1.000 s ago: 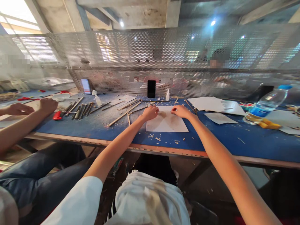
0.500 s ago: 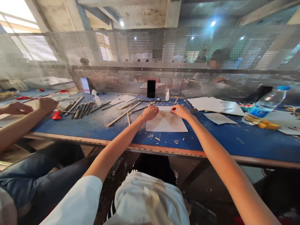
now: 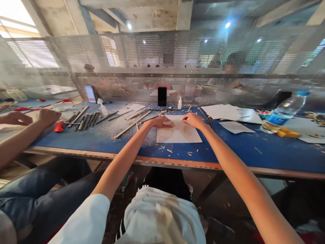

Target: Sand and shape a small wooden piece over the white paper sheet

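The left hand (image 3: 162,122)'s grip has flattened wide on the paper sheet (image 3: 179,134); the right hand (image 3: 193,120)'s stays narrow.

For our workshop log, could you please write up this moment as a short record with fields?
Left hand: resting on the upper part of a white paper sheet
Right hand: also on the sheet, further right
Surface: blue workbench strewn with wood shavings
Nearby: long wooden stick, row of wooden sticks
Co-worker: a hand at the bench's left, near a red-handled tool
Beyond: black phone before a perforated metal screen
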A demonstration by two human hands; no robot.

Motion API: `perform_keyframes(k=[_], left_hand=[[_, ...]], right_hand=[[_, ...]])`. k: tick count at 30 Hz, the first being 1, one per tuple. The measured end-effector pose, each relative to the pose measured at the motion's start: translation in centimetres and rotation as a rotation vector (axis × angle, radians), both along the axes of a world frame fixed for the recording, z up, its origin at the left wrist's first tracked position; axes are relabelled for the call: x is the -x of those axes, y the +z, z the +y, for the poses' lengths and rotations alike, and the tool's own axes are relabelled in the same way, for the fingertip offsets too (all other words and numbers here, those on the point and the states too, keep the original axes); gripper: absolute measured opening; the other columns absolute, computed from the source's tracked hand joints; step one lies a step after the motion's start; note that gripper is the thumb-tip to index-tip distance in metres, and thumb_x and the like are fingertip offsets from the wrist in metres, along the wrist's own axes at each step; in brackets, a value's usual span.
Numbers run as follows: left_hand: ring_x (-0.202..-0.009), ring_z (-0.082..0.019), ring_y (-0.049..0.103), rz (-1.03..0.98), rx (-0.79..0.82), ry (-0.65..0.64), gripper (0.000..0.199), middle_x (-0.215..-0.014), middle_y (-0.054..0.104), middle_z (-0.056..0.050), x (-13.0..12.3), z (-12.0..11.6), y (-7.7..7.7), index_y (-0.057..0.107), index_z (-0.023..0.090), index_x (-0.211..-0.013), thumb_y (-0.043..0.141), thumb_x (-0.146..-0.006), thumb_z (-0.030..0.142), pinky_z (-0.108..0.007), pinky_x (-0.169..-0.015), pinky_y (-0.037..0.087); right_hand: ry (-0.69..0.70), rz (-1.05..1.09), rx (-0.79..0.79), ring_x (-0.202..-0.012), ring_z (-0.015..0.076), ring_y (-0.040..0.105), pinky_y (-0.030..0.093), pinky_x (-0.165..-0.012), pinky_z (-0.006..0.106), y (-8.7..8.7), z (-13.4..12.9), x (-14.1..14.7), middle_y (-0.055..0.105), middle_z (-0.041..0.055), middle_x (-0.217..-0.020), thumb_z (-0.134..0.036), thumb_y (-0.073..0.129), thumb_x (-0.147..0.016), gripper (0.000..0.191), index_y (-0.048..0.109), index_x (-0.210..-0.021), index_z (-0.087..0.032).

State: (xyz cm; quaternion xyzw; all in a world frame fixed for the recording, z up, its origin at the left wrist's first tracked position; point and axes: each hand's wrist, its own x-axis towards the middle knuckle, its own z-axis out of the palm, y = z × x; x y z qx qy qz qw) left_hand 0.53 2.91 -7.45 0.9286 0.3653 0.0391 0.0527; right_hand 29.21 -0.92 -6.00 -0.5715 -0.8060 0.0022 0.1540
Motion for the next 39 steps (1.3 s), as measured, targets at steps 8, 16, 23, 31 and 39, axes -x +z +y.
perform_keyframes(k=[8, 16, 23, 31, 39], left_hand=[[-0.147, -0.038, 0.048, 0.03, 0.079, 0.016, 0.093, -0.163, 0.056, -0.011, 0.4, -0.2, 0.1, 0.056, 0.026, -0.162, 0.065, -0.088, 0.08, -0.044, -0.124, 0.035], [-0.148, -0.04, 0.047, 0.03, 0.103, 0.039, 0.093, -0.162, 0.057, -0.009, 0.3, -0.9, 0.8, 0.053, 0.029, -0.165, 0.067, -0.088, 0.079, -0.046, -0.125, 0.035], [-0.148, -0.039, 0.046, 0.045, 0.09, 0.041, 0.09, -0.165, 0.053, -0.009, 0.2, -1.3, 1.1, 0.053, 0.029, -0.165, 0.068, -0.09, 0.075, -0.046, -0.126, 0.035], [-0.148, -0.038, 0.046, 0.036, 0.087, 0.043, 0.091, -0.163, 0.054, -0.009, 0.3, -1.2, 0.9, 0.053, 0.03, -0.164, 0.068, -0.089, 0.079, -0.047, -0.126, 0.034], [-0.156, -0.041, 0.035, 0.09, 0.127, 0.051, 0.105, -0.173, 0.042, -0.008, 0.4, -0.3, 0.4, 0.041, 0.033, -0.171, 0.06, -0.084, 0.088, -0.051, -0.129, 0.029]], right_hand=[[0.035, 0.15, 0.059, -0.1, 0.0241, 0.077, 0.055, -0.088, 0.032, -0.6, 0.8, -0.3, 0.085, 0.009, -0.111, -0.026, 0.075, -0.095, 0.013, 0.084, -0.103, -0.02], [-0.11, 0.027, 0.02, -0.103, 0.0262, 0.076, 0.054, -0.091, 0.032, -0.6, 1.1, -1.0, 0.083, 0.0127, -0.115, -0.032, 0.074, -0.095, 0.018, 0.084, -0.1, -0.018], [-0.05, 0.013, 0.073, -0.104, 0.0272, 0.076, 0.054, -0.089, 0.032, 0.0, 0.2, 0.4, 0.084, 0.0122, -0.112, -0.033, 0.07, -0.098, 0.022, 0.084, -0.1, -0.017], [-0.114, -0.011, 0.054, -0.107, 0.0263, 0.076, 0.054, -0.09, 0.031, 0.5, -0.2, -0.1, 0.083, 0.0126, -0.116, -0.033, 0.069, -0.099, 0.022, 0.084, -0.104, -0.017], [-0.026, 0.053, 0.116, -0.102, 0.0264, 0.078, 0.054, -0.088, 0.03, 0.0, 0.4, 0.0, 0.086, 0.0109, -0.108, -0.029, 0.069, -0.097, 0.021, 0.087, -0.099, -0.017]])
